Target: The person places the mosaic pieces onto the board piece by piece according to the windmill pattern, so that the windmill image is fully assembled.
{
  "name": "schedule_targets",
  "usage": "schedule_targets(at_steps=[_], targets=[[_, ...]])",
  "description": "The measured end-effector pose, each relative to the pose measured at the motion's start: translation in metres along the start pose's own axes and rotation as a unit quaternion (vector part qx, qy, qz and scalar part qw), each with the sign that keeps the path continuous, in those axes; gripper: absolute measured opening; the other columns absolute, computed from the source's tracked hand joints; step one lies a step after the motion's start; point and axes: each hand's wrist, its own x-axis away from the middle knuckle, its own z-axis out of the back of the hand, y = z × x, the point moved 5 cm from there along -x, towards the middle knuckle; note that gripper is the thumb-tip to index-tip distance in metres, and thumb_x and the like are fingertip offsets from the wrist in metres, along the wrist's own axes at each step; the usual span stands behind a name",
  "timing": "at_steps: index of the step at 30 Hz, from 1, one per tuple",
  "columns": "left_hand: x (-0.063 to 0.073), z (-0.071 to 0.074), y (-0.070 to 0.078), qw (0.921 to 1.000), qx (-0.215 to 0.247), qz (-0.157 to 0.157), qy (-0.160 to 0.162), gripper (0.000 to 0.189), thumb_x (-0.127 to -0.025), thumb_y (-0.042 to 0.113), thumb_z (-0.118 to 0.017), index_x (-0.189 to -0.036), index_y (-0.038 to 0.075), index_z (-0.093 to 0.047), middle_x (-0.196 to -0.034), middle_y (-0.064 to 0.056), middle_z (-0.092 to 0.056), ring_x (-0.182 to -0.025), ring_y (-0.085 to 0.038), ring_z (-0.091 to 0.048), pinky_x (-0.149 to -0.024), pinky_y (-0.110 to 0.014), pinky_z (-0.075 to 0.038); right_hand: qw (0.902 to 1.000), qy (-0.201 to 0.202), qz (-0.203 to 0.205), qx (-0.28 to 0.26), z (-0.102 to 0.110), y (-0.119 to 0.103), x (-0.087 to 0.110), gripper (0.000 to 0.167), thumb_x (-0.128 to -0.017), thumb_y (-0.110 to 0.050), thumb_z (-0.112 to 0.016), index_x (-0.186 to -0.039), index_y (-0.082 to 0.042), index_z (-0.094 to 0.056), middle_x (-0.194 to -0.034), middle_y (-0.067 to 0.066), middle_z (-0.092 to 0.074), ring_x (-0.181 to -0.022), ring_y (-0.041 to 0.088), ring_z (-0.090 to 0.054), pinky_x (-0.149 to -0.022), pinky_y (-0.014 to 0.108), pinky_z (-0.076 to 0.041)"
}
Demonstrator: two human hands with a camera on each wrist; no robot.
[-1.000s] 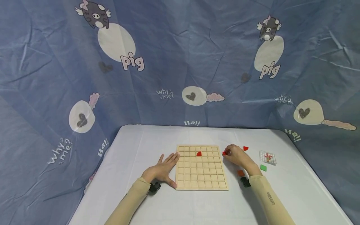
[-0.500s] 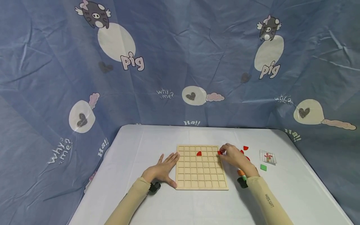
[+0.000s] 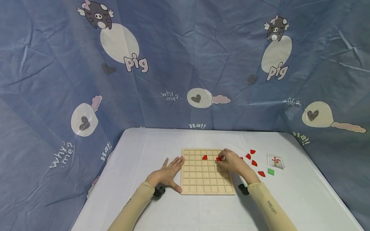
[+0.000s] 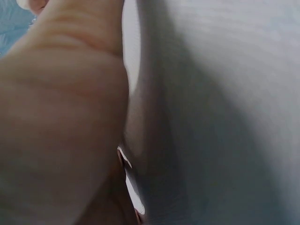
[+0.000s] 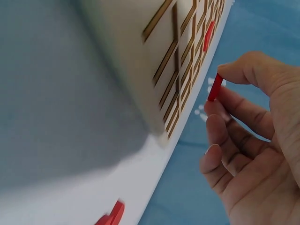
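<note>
Between thumb and index finger, my right hand point(image 3: 231, 161) pinches a red tile point(image 5: 215, 87), held over the upper right squares of a wooden grid board point(image 3: 206, 179). The other fingers of that hand curl loosely below it in the right wrist view. One red quarter-circle tile point(image 3: 204, 157) lies in a square of the board's second row. At the board's left edge my left hand point(image 3: 166, 175) lies flat with spread fingers, fingertips and thumb at the rim. The left wrist view shows mostly skin and white cloth.
Right of the board, several loose red tiles point(image 3: 254, 163) lie on the white table point(image 3: 162, 211). A green square tile point(image 3: 270, 172) is beside them, and a pattern card point(image 3: 275, 161) with a red flower lies farther right. A blue printed curtain point(image 3: 173, 64) hangs behind.
My right hand has moved left with the red tile, from beside the board to over its upper right squares. More loose red tiles show where the arm was. The left hand has stayed put.
</note>
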Motion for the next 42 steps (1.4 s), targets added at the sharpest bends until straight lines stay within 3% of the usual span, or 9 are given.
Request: schedule_targets(at_steps=[8,15,27,36,42], targets=[[-0.001,0.000,0.000,1.0000,-0.004,0.001,-0.003,0.140,-0.057,0.073,-0.074,-0.156,0.010,0.003,-0.164,-0.006,0.006,-0.151,-0.027,0.004,-0.117,-0.063,0.006,0.9992,-0.008,0.037,0.011,-0.013,-0.020,-0.010,0.019,-0.086,-0.021,-0.072,-0.099,-0.007,-0.068,-0.095,0.000,-0.062,-0.086,0.013,-0.059,-0.072,0.029,-0.053],[0.000,0.000,0.000,1.0000,-0.002,0.001,-0.006,0.140,-0.058,0.072,-0.074,-0.156,0.010,0.003,-0.164,-0.007,0.006,-0.151,-0.026,0.004,-0.117,-0.063,0.006,0.9981,-0.008,0.059,0.018,-0.021,-0.033,-0.018,0.019,-0.087,-0.022,-0.072,-0.099,-0.007,-0.069,-0.094,0.000,-0.063,-0.078,0.008,-0.057,-0.068,0.025,-0.052],[0.000,0.001,0.001,1.0000,-0.001,-0.003,-0.004,0.139,-0.058,0.072,-0.075,-0.156,0.009,0.002,-0.164,-0.007,0.005,-0.151,-0.027,0.003,-0.116,-0.064,0.005,0.9980,-0.052,0.035,0.010,-0.036,-0.037,-0.024,0.019,-0.088,-0.019,-0.070,-0.104,-0.010,-0.071,-0.096,-0.002,-0.060,-0.082,0.008,-0.055,-0.074,0.028,-0.053],[0.000,0.001,0.000,1.0000,0.000,-0.009,-0.002,0.139,-0.059,0.072,-0.074,-0.156,0.009,0.003,-0.164,-0.008,0.005,-0.151,-0.028,0.003,-0.116,-0.064,0.006,0.9977,-0.048,0.041,0.022,-0.038,-0.040,-0.026,0.016,-0.088,-0.017,-0.071,-0.102,-0.010,-0.070,-0.091,-0.003,-0.056,-0.074,0.007,-0.048,-0.067,0.026,-0.049],[0.000,0.001,0.000,1.0000,-0.001,0.002,-0.008,0.139,-0.058,0.072,-0.074,-0.156,0.010,0.003,-0.164,-0.007,0.006,-0.151,-0.027,0.004,-0.117,-0.062,0.007,0.9977,-0.049,0.039,0.025,-0.039,-0.039,-0.024,0.017,-0.089,-0.020,-0.070,-0.104,-0.011,-0.070,-0.094,-0.003,-0.057,-0.079,0.006,-0.053,-0.070,0.026,-0.052]])
